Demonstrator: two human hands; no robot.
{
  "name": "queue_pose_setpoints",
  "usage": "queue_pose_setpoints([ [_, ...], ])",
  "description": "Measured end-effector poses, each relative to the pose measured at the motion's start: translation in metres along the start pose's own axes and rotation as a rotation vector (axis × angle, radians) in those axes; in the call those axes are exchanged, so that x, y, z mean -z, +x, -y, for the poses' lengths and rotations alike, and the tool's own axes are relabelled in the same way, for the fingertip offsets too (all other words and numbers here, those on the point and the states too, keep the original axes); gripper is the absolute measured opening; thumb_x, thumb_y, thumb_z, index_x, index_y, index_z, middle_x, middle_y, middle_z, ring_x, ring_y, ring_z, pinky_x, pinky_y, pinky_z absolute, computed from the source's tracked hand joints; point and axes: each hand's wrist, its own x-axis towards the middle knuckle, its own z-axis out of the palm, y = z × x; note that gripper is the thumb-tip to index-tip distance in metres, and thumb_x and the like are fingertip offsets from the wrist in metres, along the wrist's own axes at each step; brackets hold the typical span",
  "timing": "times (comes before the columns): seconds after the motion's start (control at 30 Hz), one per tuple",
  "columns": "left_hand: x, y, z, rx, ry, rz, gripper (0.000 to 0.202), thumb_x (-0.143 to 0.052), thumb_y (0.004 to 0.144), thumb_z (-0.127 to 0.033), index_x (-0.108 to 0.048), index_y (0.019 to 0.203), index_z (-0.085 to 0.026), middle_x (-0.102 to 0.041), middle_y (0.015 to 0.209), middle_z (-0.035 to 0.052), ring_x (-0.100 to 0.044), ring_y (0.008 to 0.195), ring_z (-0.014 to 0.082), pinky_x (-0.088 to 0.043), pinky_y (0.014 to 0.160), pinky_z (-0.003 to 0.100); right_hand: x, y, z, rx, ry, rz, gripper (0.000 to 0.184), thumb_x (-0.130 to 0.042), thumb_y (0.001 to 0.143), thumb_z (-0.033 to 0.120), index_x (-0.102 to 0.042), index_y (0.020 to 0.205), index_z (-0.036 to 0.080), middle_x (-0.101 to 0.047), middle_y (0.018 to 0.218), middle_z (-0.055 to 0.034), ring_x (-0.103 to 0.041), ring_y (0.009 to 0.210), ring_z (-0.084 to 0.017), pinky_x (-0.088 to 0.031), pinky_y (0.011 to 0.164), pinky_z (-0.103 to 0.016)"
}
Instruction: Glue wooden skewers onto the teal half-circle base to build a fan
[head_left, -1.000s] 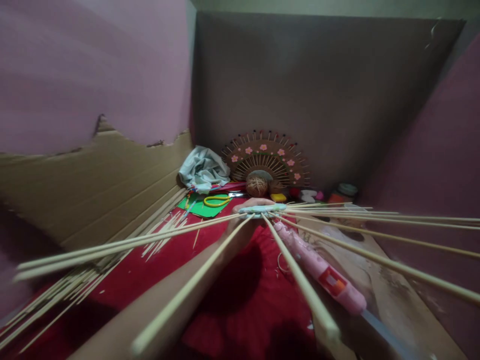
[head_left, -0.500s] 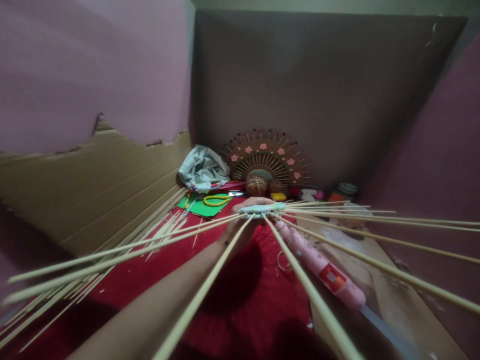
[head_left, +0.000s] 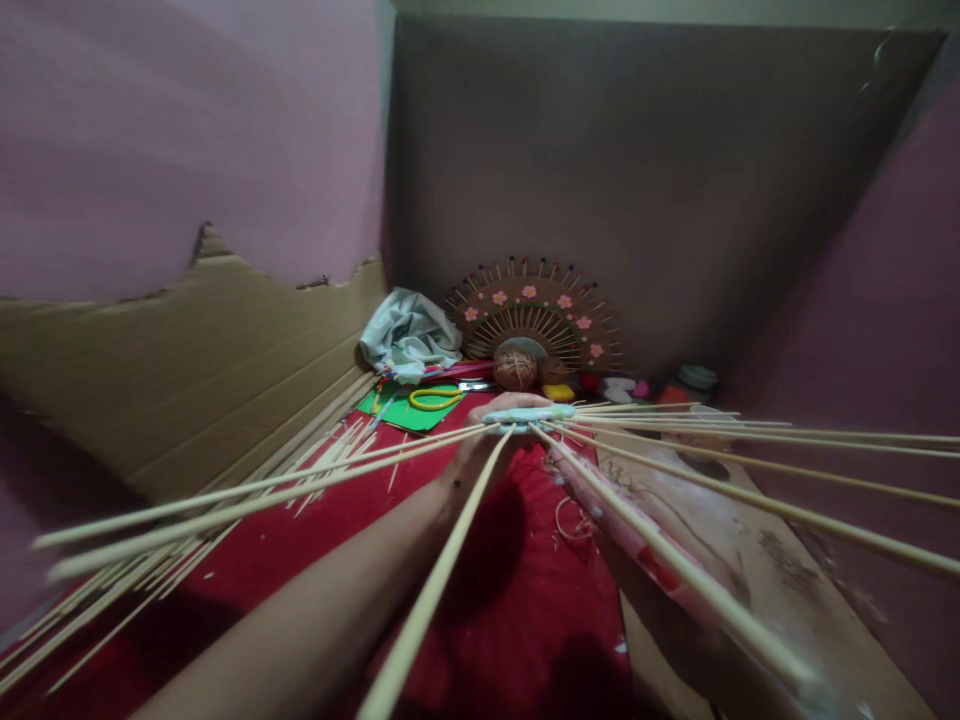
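Note:
My left hand (head_left: 487, 407) grips a pale blue-green disc (head_left: 525, 414) from behind, its fingers along the far edge. Long thin bamboo sticks (head_left: 439, 590) fan out from the disc to the left, toward me and to the right. Just right of it is a pink hot glue gun (head_left: 637, 548), its front end close under the disc and its body partly covered by a stick. My right hand (head_left: 701, 515) is dim and blurred around the glue gun; its fingers are mostly hidden.
Loose sticks (head_left: 142, 585) lie left on the red cloth (head_left: 555, 620). Yellow-handled scissors (head_left: 435, 398) rest on green paper (head_left: 420, 420). Behind stand a flowered fan (head_left: 529, 292), a twine ball (head_left: 515, 369) and crumpled cloth (head_left: 411, 330). Brown board (head_left: 817, 610) lies right; cardboard (head_left: 247, 350) lines the left wall.
The disc has turned slightly in my left hand, and the near sticks have swung to the right. One stick now crosses over the glue gun, which is more hidden.

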Motion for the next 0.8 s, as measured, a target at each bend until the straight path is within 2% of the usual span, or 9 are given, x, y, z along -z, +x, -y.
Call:
queue_pose_setpoints([
  [0.17,-0.001,-0.002,-0.006,-0.003,0.036,0.024,0.036,-0.069,0.072,-0.039,-0.071,0.100,-0.016,-0.071,0.080,0.0082,-0.062,0.068,0.0183,-0.047,0.060,0.028,-0.005,0.000,-0.006,0.005,0.012,0.019,0.029,-0.054,0.092,0.033,-0.057,0.117,0.020,-0.057,0.120,-0.0083,-0.059,0.100,-0.019,-0.052,0.084,-0.039],
  [0.3,-0.006,-0.003,-0.015,-0.063,0.063,0.020,0.031,-0.063,0.071,-0.040,-0.073,0.091,-0.017,-0.071,0.083,0.0095,-0.061,0.070,0.0201,-0.045,0.057,0.028,-0.023,0.005,-0.015,-0.004,0.016,0.048,0.024,-0.053,0.093,0.034,-0.059,0.113,0.023,-0.059,0.118,-0.0068,-0.060,0.097,-0.018,-0.053,0.081,-0.035],
  [0.4,-0.009,-0.003,-0.019,-0.064,0.097,-0.023,0.025,-0.061,0.071,-0.038,-0.073,0.081,-0.018,-0.071,0.086,0.0095,-0.062,0.077,0.0225,-0.047,0.063,0.030,-0.036,0.008,-0.019,-0.007,0.016,0.057,0.025,-0.054,0.092,0.033,-0.059,0.113,0.022,-0.060,0.116,-0.0071,-0.061,0.095,-0.018,-0.053,0.080,-0.035],
  [0.5,-0.010,-0.004,-0.019,-0.077,0.104,-0.051,0.020,-0.063,0.067,-0.033,-0.072,0.079,-0.019,-0.071,0.090,0.0093,-0.062,0.085,0.0249,-0.049,0.070,0.032,-0.042,0.010,-0.022,-0.002,0.016,0.055,0.027,-0.054,0.092,0.034,-0.058,0.115,0.021,-0.058,0.118,-0.0077,-0.060,0.098,-0.018,-0.053,0.082,-0.037],
  [0.63,-0.009,-0.005,-0.016,-0.056,0.080,-0.052,0.023,-0.063,0.066,-0.033,-0.073,0.081,-0.018,-0.069,0.092,0.0107,-0.060,0.073,0.0214,-0.048,0.061,0.030,-0.048,0.018,-0.029,0.015,0.018,0.048,0.028,-0.055,0.092,0.033,-0.057,0.116,0.020,-0.059,0.117,-0.0076,-0.061,0.097,-0.019,-0.053,0.081,-0.037],
  [0.7,-0.008,-0.004,-0.016,-0.050,0.062,-0.038,0.026,-0.062,0.066,-0.035,-0.072,0.082,-0.017,-0.068,0.093,0.0106,-0.059,0.067,0.0187,-0.048,0.058,0.029,-0.055,0.028,-0.035,0.029,0.019,0.045,0.025,-0.054,0.092,0.033,-0.059,0.112,0.020,-0.061,0.111,-0.0065,-0.062,0.091,-0.016,-0.054,0.076,-0.033],
  [0.8,-0.008,-0.003,-0.019,-0.046,0.066,-0.057,0.025,-0.062,0.068,-0.036,-0.072,0.082,-0.017,-0.068,0.090,0.0094,-0.060,0.068,0.0182,-0.049,0.060,0.028,-0.063,0.041,-0.039,0.047,0.018,0.042,0.018,-0.050,0.094,0.031,-0.065,0.101,0.025,-0.066,0.090,-0.0027,-0.064,0.079,-0.015,-0.055,0.063,-0.025],
])
